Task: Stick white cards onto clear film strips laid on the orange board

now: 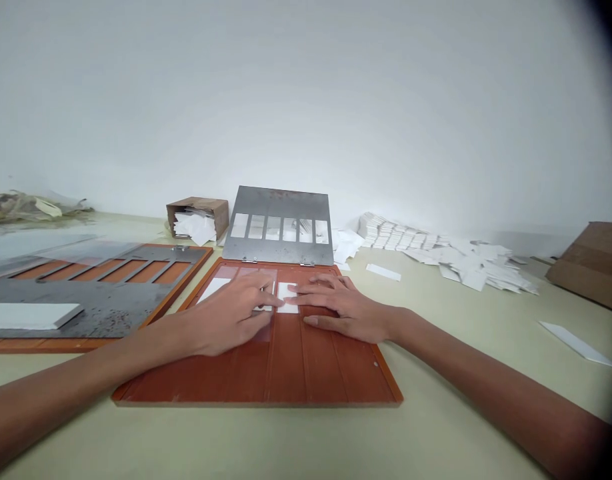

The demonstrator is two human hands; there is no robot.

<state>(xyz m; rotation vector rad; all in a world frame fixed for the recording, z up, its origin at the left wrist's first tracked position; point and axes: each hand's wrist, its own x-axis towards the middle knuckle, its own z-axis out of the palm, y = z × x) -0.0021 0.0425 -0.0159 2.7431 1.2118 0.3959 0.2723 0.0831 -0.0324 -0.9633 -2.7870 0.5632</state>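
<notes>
Along a plain white wall, the pale worktop (451, 427) carries a cardboard box (199, 217) and loose piles of white paper pieces (436, 250) on the right side. On an orange board (306, 373), just below its hinged metal stencil plate (279, 223), the right hand (343, 310) lies flat and open, its fingers touching white paper strips (287, 298). The left hand (226, 313) rests over the same strips, but one cannot tell if its fingertips pinch anything, and a second orange board (51, 345) lies beside it, under a metal plate (101, 300).
</notes>
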